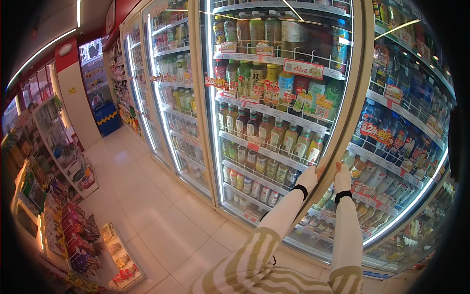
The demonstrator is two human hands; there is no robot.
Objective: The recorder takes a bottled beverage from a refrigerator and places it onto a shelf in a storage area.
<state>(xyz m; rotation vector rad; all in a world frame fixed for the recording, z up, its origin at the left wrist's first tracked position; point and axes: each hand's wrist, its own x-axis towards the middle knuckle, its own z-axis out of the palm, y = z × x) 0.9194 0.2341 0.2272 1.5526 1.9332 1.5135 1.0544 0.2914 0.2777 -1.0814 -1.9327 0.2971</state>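
Observation:
In front of me stands a tall glass-door drinks refrigerator with beige door frames. My left hand (308,178), in a white covering with bare fingertips and a black wristband, has its fingers hooked at the right edge of the middle glass door (323,161). Close beside it, my right hand (342,178), covered the same way, grips the near edge of the right-hand glass door (350,134). Both forearms reach up from the lower edge in white sleeves. Behind the glass, rows of bottled drinks (269,130) stand on wire-fronted shelves; the fingers' undersides are hidden.
More refrigerator doors (171,98) run off to the left. Pale floor tiles (166,215) stretch along the aisle. Snack racks (73,230) stand on the left, with a white-framed shelf (68,142) beyond. A blue crate (108,119) sits at the far end.

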